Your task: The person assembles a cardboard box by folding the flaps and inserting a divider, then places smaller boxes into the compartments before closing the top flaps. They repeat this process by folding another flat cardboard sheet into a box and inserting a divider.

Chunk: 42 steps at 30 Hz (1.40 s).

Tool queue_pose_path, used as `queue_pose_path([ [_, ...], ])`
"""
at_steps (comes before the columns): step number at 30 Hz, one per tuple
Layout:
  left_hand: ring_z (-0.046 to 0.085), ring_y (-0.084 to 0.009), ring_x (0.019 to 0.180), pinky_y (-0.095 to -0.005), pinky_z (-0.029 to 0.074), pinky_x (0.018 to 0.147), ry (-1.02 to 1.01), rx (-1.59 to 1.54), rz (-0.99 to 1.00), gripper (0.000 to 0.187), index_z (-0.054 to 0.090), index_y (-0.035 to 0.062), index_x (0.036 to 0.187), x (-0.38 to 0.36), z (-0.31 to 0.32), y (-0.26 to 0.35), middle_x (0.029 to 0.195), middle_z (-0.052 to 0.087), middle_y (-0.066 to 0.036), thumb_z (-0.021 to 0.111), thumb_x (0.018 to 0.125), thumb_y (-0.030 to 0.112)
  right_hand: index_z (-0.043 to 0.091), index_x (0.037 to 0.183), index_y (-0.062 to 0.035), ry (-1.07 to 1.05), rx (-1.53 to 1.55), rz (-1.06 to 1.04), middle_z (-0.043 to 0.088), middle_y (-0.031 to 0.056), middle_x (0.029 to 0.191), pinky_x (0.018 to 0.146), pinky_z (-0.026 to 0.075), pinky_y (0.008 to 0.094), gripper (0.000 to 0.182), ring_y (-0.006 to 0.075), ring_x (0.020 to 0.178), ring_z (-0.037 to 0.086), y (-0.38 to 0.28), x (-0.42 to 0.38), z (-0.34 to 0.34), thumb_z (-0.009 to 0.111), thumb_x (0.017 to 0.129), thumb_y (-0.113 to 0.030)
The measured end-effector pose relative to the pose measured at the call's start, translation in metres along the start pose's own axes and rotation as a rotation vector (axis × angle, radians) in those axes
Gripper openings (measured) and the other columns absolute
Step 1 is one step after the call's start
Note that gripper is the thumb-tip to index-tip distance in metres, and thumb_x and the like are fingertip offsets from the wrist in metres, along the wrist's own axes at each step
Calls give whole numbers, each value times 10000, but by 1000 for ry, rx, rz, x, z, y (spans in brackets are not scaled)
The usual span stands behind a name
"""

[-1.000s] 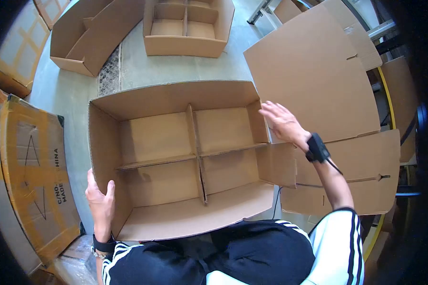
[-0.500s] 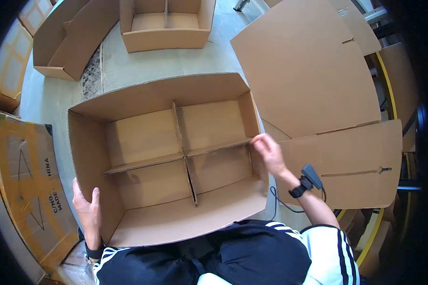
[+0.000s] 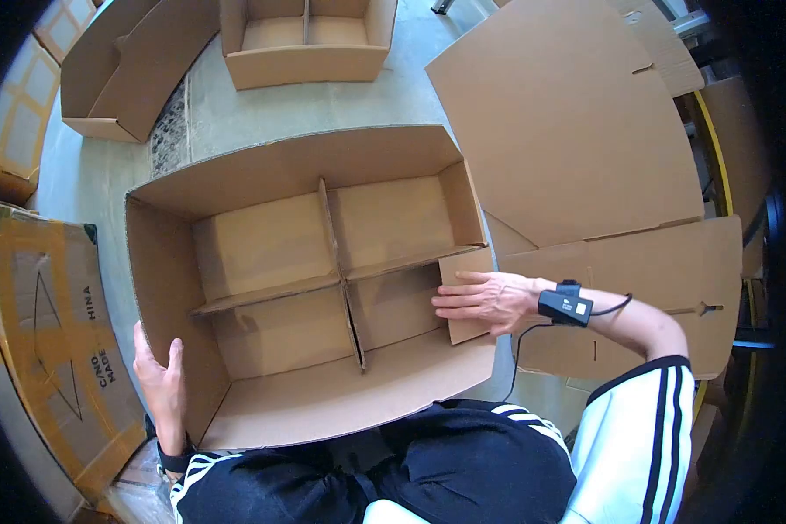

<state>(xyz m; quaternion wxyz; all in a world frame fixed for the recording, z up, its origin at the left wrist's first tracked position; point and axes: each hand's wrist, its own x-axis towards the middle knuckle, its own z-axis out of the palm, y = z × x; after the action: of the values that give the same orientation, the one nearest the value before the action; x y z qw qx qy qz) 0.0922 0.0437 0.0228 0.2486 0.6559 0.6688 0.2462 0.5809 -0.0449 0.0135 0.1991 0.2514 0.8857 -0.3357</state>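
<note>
A large open cardboard box (image 3: pixel 262 419) lies before me, its crossed cardboard divider (image 3: pixel 341 281) splitting the inside into several compartments. My left hand (image 3: pixel 160 389) grips the left wall, thumb on the inner side and fingers toward the outside. At the right side, my right hand (image 3: pixel 489 299) lies with fingers stretched out on a small cardboard flap (image 3: pixel 463 263). This flap leans inward over the lower right compartment, and the hand covers part of it. A black device with a cable is strapped to my right wrist.
Flat cardboard sheets (image 3: pixel 576 131) with slots lie on the right. Behind stand another divided box (image 3: pixel 306 70) and a folded cardboard piece (image 3: pixel 140 65). A taped carton (image 3: pixel 52 332) stands close on the left. The cable (image 3: pixel 517 358) hangs near the box's right edge.
My right hand has gone from the divider's right end to lying flat on the right flap, which now tilts inward. My left hand stays on the left wall.
</note>
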Motion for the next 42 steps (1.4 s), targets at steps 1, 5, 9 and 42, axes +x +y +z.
queue_pose_path([
  [1,554,-271,1047,-325,393,937,0,6,10,522,392,-73,1278,-1,-1,1,1155,570,-196,583,803,28,150,1440,-94,-58,-45,-15,133,84,1507,1133,112,439,983,234,1390,126,1,1,-5,645,610,-276],
  [5,555,-270,1047,-323,393,934,-19,3,-20,518,393,-77,1275,1,-2,4,1153,572,-198,578,801,19,114,1445,-107,-200,-366,-81,135,70,1506,1142,92,438,1139,220,1389,125,10,6,-10,738,508,-284],
  [9,551,-269,1059,-319,389,941,-15,-9,-35,525,387,-80,1278,1,-1,4,1167,564,-205,579,800,18,181,1427,-108,-136,-280,-72,198,85,1484,1129,134,439,1013,226,1374,177,7,7,-13,714,580,-264],
  [42,350,-314,1279,-360,269,1068,-54,197,30,707,237,-14,1388,-2,-12,1,1401,318,-207,611,800,103,555,1013,-48,714,234,693,579,149,855,770,443,438,337,324,878,561,24,58,9,616,726,-216],
])
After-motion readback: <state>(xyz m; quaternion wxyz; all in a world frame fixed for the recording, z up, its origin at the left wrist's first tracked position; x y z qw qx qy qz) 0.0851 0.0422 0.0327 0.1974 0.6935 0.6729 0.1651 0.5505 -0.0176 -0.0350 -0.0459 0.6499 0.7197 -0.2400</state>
